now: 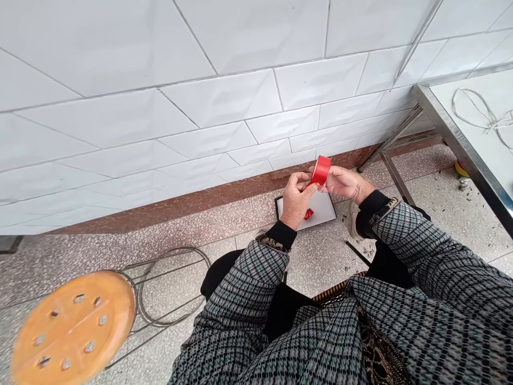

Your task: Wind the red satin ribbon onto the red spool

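A roll of red ribbon or tape (321, 170) is held up between my two hands. My left hand (296, 198) pinches it at its lower left edge, thumb on the red band. From the right side my right hand (342, 182) supports the roll, its fingers partly hidden behind it. Below the hands lies a white board or shallow tray (320, 209) with a dark edge, on the floor. On that white surface rests a small folded red piece (308, 214), just right of my left wrist.
An orange round stool seat (76, 326) with metal wire legs lies at the lower left. A metal-framed table (460, 139) with a loose cable (476, 109) stands at the right. White wall tiles (240, 96) rise ahead. Dark bits are scattered on the speckled floor (320, 262).
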The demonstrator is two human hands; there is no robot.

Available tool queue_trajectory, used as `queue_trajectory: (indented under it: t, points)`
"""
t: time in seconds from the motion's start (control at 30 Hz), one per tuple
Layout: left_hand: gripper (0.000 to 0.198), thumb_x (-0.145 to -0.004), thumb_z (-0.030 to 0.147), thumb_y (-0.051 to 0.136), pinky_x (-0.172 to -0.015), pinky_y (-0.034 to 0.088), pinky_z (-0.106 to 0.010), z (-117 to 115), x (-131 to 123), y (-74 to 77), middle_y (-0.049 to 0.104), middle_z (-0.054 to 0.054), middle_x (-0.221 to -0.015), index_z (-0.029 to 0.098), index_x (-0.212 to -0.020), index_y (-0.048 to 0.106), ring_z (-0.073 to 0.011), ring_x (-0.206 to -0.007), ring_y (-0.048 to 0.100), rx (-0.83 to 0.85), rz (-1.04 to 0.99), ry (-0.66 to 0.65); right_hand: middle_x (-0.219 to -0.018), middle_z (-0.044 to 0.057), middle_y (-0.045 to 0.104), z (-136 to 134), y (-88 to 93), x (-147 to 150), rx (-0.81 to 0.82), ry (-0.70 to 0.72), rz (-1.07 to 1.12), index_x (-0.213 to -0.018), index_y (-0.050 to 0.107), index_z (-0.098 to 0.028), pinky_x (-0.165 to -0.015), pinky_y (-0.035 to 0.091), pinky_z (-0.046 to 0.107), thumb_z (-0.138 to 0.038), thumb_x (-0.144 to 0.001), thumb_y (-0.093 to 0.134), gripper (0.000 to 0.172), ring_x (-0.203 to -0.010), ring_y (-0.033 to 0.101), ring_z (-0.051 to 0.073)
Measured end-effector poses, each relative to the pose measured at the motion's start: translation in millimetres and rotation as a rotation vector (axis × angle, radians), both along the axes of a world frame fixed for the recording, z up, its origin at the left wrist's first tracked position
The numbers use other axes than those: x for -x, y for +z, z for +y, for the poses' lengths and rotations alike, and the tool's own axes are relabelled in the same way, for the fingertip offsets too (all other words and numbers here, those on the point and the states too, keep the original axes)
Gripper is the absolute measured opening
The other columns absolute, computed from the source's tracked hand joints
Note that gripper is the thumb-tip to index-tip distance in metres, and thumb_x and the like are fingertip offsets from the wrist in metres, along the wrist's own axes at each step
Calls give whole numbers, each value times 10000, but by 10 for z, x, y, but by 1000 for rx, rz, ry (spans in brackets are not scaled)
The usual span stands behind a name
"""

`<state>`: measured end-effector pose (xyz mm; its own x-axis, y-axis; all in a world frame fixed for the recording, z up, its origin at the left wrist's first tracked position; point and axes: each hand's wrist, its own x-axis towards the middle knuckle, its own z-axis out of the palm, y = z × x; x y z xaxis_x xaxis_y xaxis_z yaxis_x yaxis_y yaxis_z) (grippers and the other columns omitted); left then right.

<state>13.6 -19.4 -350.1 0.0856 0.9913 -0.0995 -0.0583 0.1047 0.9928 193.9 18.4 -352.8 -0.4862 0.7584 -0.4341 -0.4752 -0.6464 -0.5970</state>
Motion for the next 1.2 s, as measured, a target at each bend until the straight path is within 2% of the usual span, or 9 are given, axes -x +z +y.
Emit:
queue_trajectory:
  t: [0.13,0.27,0.37,0.57,0.7,0.87,1.0,1.13,1.2]
  points:
    - [385,-806,279,829,-685,509,-269,20,22,36,727,8,-804,211,-1166,713,-131,-676,644,-69,19,-79,-832,36,784,-15,-6,13,42,12,47,-943,732,-193,-663,592,246,-196,-907,690,56,-720,680,150]
    - [389,-806,258,819,-849,579,-344,28,27,44,766,-22,-862,216,-1183,729,-192,-860,730,-106,31,-69,-870,62,801,-32,-9,34,81,40,99,-979,713,-182,-667,610,267,-207,-931,658,77,-743,706,172]
    - [381,-808,251,814,-896,587,-365,22,23,29,750,-9,-812,216,-1179,734,-199,-877,739,-126,55,-46,-851,60,797,-35,-23,37,104,28,125,-971,700,-182,-654,606,266,-195,-914,649,78,-727,697,171]
    - [478,-787,297,861,-751,587,-307,22,40,55,781,-10,-839,196,-1226,703,-174,-752,736,-53,21,-166,-811,72,781,-50,-51,29,139,35,146,-955,689,-175,-600,578,288,-225,-855,634,125,-641,638,176]
    - [484,-771,300,877,-768,593,-307,36,50,93,805,-25,-894,191,-1206,696,-176,-774,751,-35,-6,-170,-779,65,767,-69,-61,50,139,36,126,-949,677,-179,-587,564,296,-240,-854,609,131,-591,582,166]
    - [516,-735,336,917,-589,477,-255,55,66,87,692,30,-710,197,-1164,666,-131,-594,640,66,-84,-182,-715,24,708,-94,-50,78,67,78,42,-943,653,-196,-561,531,260,-282,-923,594,106,-550,521,131]
    - [593,-725,407,925,-453,268,-223,63,121,104,607,79,-660,209,-1203,635,-41,-420,374,213,-214,-215,-934,54,769,-79,24,32,-127,146,-137,-1154,715,-204,-607,561,245,-352,-955,685,250,-738,653,156]
    - [623,-682,429,950,-428,192,-209,74,208,155,559,106,-637,212,-1171,629,-21,-400,303,319,-288,-306,-1338,44,747,5,58,-108,-573,88,-409,-1445,663,-307,-948,616,359,-317,-868,832,601,-1109,695,214]
    - [623,-670,431,960,-428,185,-206,80,242,174,552,107,-635,206,-1152,636,-17,-401,302,360,-284,-349,-1405,44,723,55,35,-184,-814,111,-555,-1403,706,-309,-1056,572,413,-283,-839,851,583,-1209,670,243]
